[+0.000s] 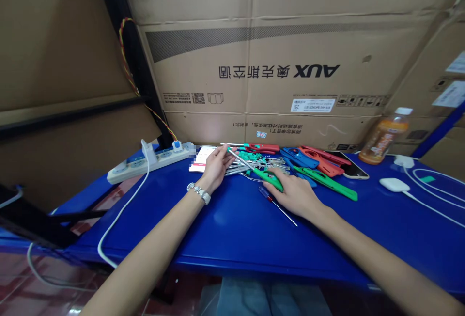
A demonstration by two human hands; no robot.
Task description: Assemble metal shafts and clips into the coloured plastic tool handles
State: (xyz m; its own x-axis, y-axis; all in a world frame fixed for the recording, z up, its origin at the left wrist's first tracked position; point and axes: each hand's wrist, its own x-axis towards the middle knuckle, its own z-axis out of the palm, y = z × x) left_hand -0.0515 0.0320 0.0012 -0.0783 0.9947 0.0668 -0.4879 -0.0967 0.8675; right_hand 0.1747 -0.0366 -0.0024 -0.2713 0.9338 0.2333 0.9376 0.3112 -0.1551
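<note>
My right hand (296, 192) is wrapped round the green handle of a long-nose lighter (243, 160), its metal tube slanting up to the left. At the tube's far end, by a small green piece, the fingers of my left hand (218, 165) are closed on it. Behind and beneath the tube lies a heap of metal tubes (279, 161) with small green parts. A red long-nose lighter (267, 148) lies behind that heap. Just below my right hand is a screwdriver (285, 213) with a clear and red handle.
Blue handle shells (300, 157), red shells (323, 161) and a green shell (329, 182) lie to the right, near a phone (358, 168) and an orange drink bottle (383, 136). A power strip (160, 160) with cables stands left. Cardboard (276, 44) rises behind the blue table (218, 229).
</note>
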